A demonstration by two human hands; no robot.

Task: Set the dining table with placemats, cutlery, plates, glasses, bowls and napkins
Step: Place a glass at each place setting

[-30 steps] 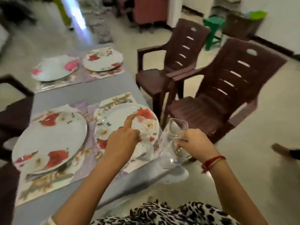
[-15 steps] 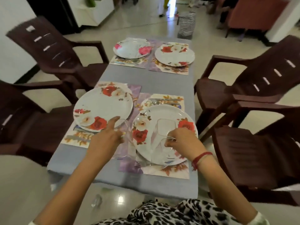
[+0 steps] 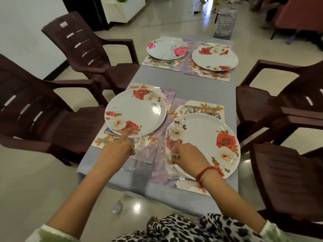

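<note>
The grey counter (image 3: pixel 192 88) with brown chairs (image 3: pixel 83 55) along both sides is part-way set. Four placemats (image 3: pixel 158 170) are down and each carries a flowered plate: the nearest plate (image 3: pixel 204 142), a second plate (image 3: pixel 135 110) just left of it, and two far plates (image 3: pixel 215 57) well beyond it. The left hand (image 3: pixel 117 151) hovers left of the nearest plate, fingers curled round the left glass (image 3: pixel 139 144) with the forefinger stretched out over the second plate's rim. The right hand (image 3: pixel 188 154) is over the nearest plate's left rim, pinching the right glass (image 3: pixel 168 151) by its side. Both glasses are clear and hard to trace, and I cannot tell whether either base touches a mat yet. Cutlery (image 3: pixel 201 109) lies on the mat just beyond the nearest plate. Judging from this, mats, plates and at least some cutlery are done, glasses are the step in hand, and further glasses, bowls and napkins are left, none being in view. Compared with half a second ago, the right glass has shifted from over the nearest plate's middle toward its left rim. A second ago both glasses were out past the counter's right corner, with the view swung toward the chairs there.
</note>
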